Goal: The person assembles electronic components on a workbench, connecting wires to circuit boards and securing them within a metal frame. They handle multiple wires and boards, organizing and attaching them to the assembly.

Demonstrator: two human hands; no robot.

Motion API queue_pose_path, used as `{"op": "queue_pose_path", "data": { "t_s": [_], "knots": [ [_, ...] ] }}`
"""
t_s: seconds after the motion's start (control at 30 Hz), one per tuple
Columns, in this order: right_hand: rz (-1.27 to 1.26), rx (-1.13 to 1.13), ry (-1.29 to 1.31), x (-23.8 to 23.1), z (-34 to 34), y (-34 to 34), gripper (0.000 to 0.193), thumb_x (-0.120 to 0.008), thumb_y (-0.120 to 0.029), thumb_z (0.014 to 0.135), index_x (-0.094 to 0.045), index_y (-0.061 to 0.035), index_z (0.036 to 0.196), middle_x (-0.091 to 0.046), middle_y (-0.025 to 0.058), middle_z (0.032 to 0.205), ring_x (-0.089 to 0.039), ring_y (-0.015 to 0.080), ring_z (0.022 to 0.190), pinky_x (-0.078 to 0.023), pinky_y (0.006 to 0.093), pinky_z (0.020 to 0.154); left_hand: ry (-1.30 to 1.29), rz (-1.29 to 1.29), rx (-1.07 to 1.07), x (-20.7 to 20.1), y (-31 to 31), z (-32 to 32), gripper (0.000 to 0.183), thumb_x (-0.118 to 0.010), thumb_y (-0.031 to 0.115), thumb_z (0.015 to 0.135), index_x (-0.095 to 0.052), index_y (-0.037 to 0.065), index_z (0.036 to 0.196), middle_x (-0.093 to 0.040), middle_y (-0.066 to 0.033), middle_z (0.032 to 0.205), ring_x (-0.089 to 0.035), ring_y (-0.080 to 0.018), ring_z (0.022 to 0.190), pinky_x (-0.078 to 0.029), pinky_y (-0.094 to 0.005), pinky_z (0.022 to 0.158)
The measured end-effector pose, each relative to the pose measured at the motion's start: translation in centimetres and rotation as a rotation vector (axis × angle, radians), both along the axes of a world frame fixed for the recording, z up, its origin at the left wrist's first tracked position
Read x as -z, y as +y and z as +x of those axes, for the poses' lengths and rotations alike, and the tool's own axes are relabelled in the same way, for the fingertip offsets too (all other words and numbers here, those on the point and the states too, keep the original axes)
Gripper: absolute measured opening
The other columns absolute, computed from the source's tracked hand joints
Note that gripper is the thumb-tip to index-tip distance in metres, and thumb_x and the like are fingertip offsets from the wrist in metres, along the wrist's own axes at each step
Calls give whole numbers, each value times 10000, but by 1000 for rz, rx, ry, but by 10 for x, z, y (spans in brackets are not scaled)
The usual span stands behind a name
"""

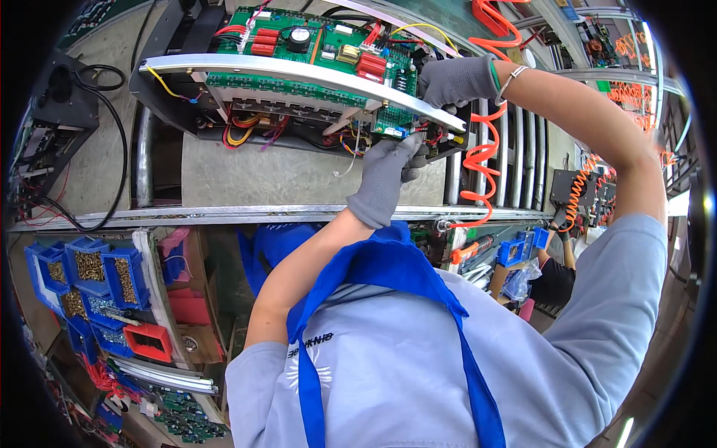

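An open electronic chassis (pixel 160 97) lies across the far side, with a green circuit board (pixel 328 56) inside and a pale metal rail (pixel 291 71) along its near side. My left hand (pixel 385 179), in a grey glove, reaches to the board's right end. Its fingers are closed beside short red wires (pixel 432 137), and what they pinch is hidden. Above the rail's right end, my gloved right hand (pixel 459 81) bends down with curled fingers. I cannot make out what they hold. Bundles of red, yellow and purple wires (pixel 239 133) hang below the board.
An orange coiled hose (pixel 482 160) hangs right of the chassis over metal rollers (pixel 515 168). Blue bins (pixel 89 265) of small brass parts and a red bin (pixel 148 341) stand at lower left. Another chassis (pixel 63 112) sits far left. A co-worker (pixel 556 280) is at right.
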State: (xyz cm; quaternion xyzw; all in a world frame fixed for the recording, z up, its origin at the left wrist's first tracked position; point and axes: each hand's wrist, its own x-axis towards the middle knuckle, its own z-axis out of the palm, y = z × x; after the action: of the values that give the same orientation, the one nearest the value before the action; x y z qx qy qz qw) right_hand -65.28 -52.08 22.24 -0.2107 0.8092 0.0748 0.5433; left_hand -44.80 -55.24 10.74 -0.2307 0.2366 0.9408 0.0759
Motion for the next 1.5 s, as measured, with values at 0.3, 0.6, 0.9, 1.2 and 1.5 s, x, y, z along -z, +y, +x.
{"op": "queue_pose_path", "data": {
  "t_s": [0.3,0.6,0.9,1.2,1.5],
  "knots": [
    [77,74,-95,3,-5,-1,206,-685,-256,785,-655,-67,710,-510,30,525,-402,75,396,-266,240,341,-12,-88,-25,-1,5,-1,282,-704,307,895,-667,47,997,-696,-39,857,-639,-75,686,-485,-196,557],
    [-53,-210,-93,7,-13,11,122,-613,-146,838,-655,-32,846,-563,34,604,-525,108,470,-385,257,385,-27,-166,-57,-4,10,-2,317,-702,346,892,-682,36,955,-700,-39,837,-633,-65,683,-478,-190,557],
    [-103,-299,-280,20,-28,16,100,-580,-72,828,-649,-6,861,-554,32,621,-504,103,469,-373,241,382,-102,-263,-140,-3,20,-10,248,-721,305,876,-693,58,874,-653,8,693,-571,-40,550,-416,-213,449],
    [122,105,-221,6,-12,-3,124,-641,-147,764,-659,-24,753,-540,32,585,-454,88,421,-323,242,353,-165,-217,-166,-7,19,-13,278,-709,319,865,-692,42,839,-666,-22,711,-581,-67,549,-432,-216,466],
    [106,107,-67,-7,6,-10,196,-654,-236,784,-683,-45,752,-525,0,551,-459,76,424,-334,235,366,-142,-214,-142,-7,15,-13,267,-728,314,854,-687,50,832,-651,-9,687,-560,-62,522,-421,-219,448]
  ]
}}
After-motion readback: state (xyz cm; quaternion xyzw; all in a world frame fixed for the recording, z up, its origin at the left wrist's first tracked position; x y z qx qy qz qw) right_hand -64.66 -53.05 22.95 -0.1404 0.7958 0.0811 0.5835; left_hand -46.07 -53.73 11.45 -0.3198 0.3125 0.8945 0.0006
